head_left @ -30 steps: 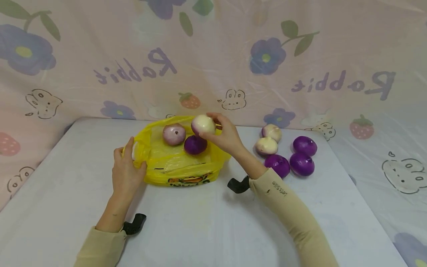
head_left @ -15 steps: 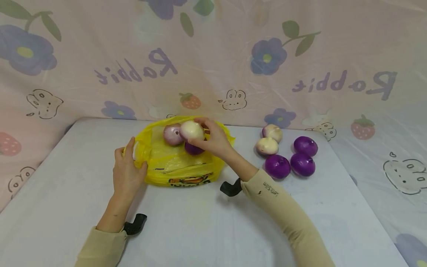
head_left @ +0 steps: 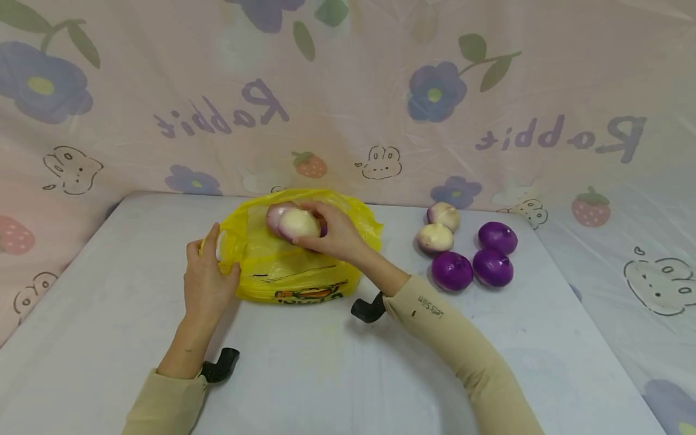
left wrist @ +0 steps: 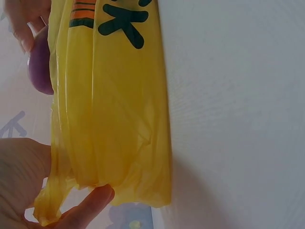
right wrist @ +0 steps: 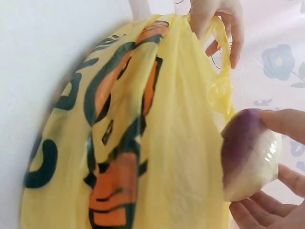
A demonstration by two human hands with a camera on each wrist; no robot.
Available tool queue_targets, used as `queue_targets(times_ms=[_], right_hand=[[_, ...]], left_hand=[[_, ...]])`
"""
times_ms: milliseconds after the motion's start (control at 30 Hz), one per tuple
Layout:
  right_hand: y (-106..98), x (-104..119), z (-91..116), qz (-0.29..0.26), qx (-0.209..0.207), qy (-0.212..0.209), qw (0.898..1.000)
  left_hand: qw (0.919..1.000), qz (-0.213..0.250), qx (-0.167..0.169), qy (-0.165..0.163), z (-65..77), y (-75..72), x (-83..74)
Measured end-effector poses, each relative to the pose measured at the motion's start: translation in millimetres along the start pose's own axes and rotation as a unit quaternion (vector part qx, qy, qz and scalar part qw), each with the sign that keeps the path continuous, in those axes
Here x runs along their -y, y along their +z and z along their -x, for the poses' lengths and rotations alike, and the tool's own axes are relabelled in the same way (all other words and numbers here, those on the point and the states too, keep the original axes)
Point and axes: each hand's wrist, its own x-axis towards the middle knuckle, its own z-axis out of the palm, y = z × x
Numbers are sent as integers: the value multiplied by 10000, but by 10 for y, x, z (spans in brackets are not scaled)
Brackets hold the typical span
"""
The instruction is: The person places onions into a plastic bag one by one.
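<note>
In the head view, my left hand [head_left: 209,278] grips the left side of a yellow plastic bag [head_left: 283,266]; the left wrist view shows thumb and finger around its handle. My right hand [head_left: 341,237] holds a white-and-purple onion [head_left: 298,225] by its sides, over the bag's opening. The right wrist view shows this onion [right wrist: 248,155] at the bag's edge, between thumb and fingers. Behind it, a pinkish onion [head_left: 276,212] lies in the bag, partly covered. Only a sliver of a dark purple onion [head_left: 324,228] shows beside my right fingers.
Right of the bag, two pale onions [head_left: 435,238] and several purple onions [head_left: 493,267] sit grouped on the white table [head_left: 304,374]. A printed curtain [head_left: 337,115] hangs behind the table. Black curved pieces [head_left: 220,365] stick out at both wrists.
My right hand has carried the white-and-purple onion left and lower over the bag, and it now overlaps the pinkish one. My left hand has stayed at the bag's left side.
</note>
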Motion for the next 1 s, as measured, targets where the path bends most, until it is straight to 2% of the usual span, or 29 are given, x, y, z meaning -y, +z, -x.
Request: queue_targets(times_ms=[200,533,1000], right_hand=[[68,-13,-24,258,149,17,9996],[155,-46,-27,352,364,-16,9987],[157,-65,-9,351,490,38,9982]], left_hand=[[10000,23,-69,62,2,1,8],[9999,60,-68,72,7,-3,11],[9999,35,-101,100,17,6,38]])
